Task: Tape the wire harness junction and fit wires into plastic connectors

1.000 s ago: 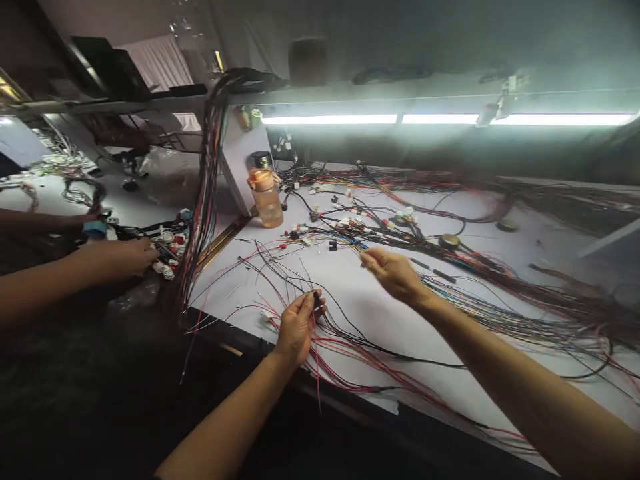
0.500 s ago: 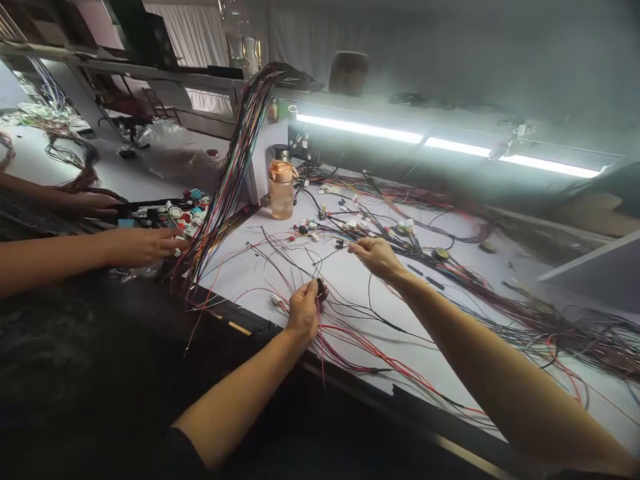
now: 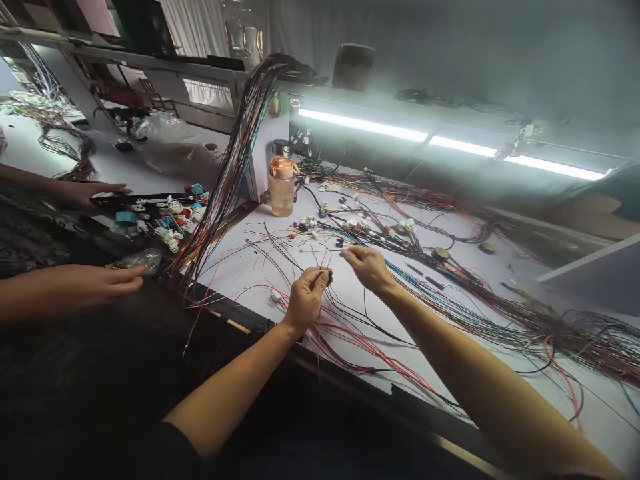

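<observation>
Near the front edge of the table, my left hand is closed round a small dark connector, partly hidden by the fingers. Thin black and red wires spread from around this hand. To its right and slightly farther back, my right hand pinches what looks like a thin black wire; its tip is hidden by the fingers. Red wires lie on the table below both hands. A white connector rests just left of my left hand, and a small black connector lies beyond my right fingertips.
A bottle with an orange lid stands at the back. A thick wire bundle hangs over the shelf at left. Harnesses with connectors cross the table. At left, a co-worker's hands are beside a pile of connectors.
My left hand has turned and risen slightly, its fingers wrapping more over the connector. My right hand has shifted slightly left and down. The co-worker's nearer hand has drawn back from the pile.
</observation>
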